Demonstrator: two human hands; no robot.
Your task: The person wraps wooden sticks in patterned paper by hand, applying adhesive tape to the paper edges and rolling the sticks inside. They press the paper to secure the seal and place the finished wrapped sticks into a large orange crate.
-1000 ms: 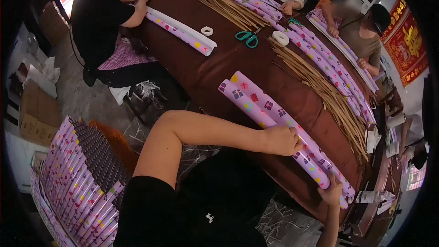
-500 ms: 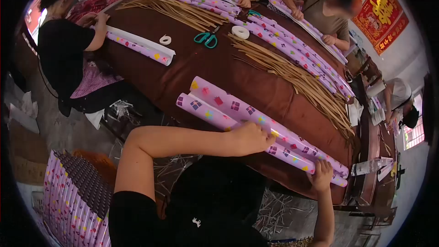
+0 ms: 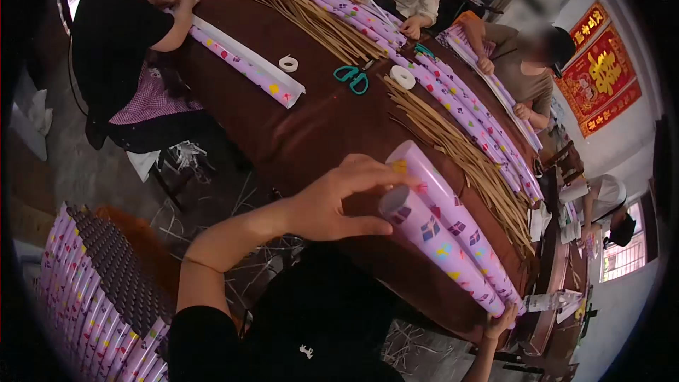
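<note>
Two rolls of purple gift wrap with printed presents lie side by side, a near roll [image 3: 449,258] and a far roll [image 3: 460,216], their upper ends raised toward me. My left hand [image 3: 339,194] is at those upper ends, thumb and fingers spread wide, fingertips at the paper. Around the lower ends my right hand [image 3: 501,322] is closed; part of it is hidden behind the rolls. The brown-covered table [image 3: 311,131] lies beyond them.
Thin brown strips [image 3: 467,163] run along the table beside more purple rolls [image 3: 467,110]. Teal scissors [image 3: 351,79] and white tape rolls [image 3: 402,77] lie farther back. Co-workers sit around the table. A large stack of finished rolls [image 3: 92,297] stands at my lower left.
The rolls' left ends have risen and swung right, so they point more toward me. My left hand has moved from the rolls' middle to their upper ends and opened. My right hand moved lower.
</note>
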